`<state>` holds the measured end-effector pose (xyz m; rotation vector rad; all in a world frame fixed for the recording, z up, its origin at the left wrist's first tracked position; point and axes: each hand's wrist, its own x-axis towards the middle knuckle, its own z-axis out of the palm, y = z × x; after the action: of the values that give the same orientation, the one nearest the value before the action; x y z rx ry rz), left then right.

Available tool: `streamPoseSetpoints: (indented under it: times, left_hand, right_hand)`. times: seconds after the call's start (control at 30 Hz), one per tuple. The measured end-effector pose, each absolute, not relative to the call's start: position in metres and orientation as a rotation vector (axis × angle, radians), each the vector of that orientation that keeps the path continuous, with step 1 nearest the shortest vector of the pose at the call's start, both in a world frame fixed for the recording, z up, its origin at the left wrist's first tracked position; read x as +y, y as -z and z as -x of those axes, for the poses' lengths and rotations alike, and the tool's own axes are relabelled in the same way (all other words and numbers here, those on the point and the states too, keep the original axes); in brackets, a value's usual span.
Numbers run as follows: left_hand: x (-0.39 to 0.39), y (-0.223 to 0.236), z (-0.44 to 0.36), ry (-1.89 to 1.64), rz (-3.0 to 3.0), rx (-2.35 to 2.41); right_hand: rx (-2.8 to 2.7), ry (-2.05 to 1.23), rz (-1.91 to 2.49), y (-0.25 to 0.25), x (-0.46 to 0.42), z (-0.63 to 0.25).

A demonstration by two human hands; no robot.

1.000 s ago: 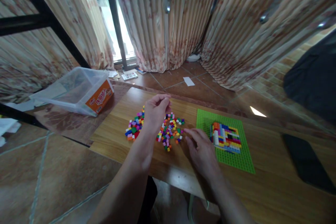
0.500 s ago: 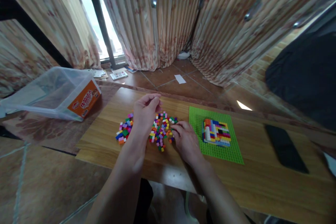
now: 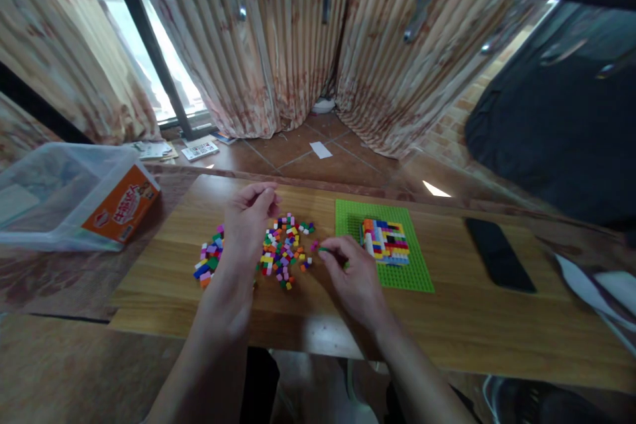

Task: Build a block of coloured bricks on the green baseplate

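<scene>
My left hand hovers above the loose toy bricks, its thumb and fingers pressed together; whatever is in them is hidden. Just right of that pile, my right hand pinches a small green brick between thumb and forefinger. A magenta brick lies close to those fingertips. The left forearm covers part of the spread, and more bricks show on its other side. Beyond my right hand is a green baseplate carrying a low multicoloured brick build.
A clear plastic bin with an orange label stands left of the wooden table. Toward the table's right end lies a black phone, with white paper farther right. Curtains hang behind.
My right hand has drawn back rightward from the pile, a green brick now showing in its fingertips. My left hand keeps its pinched pose. The camera view has turned somewhat right.
</scene>
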<state>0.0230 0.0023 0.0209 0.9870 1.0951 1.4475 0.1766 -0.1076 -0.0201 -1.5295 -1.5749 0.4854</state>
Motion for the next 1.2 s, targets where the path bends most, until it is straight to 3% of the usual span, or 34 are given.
streamPoseSetpoints:
  times: [0.27,0.47,1.2]
  left_hand:
    - [0.001,-0.02,-0.026,-1.437,-1.018,1.1]
    - [0.0,-0.021,-0.03,-1.409,-1.031,1.117]
    - [0.0,-0.022,-0.032,-1.397,-1.015,1.139]
  right_hand:
    - [-1.364,-0.494,1.68,0.025,-0.147,-0.241]
    - [-1.287,-0.313,1.741,0.036,-0.158,-0.282]
    - [-1.365,-0.036,1.692,0.048,-0.146,-0.278]
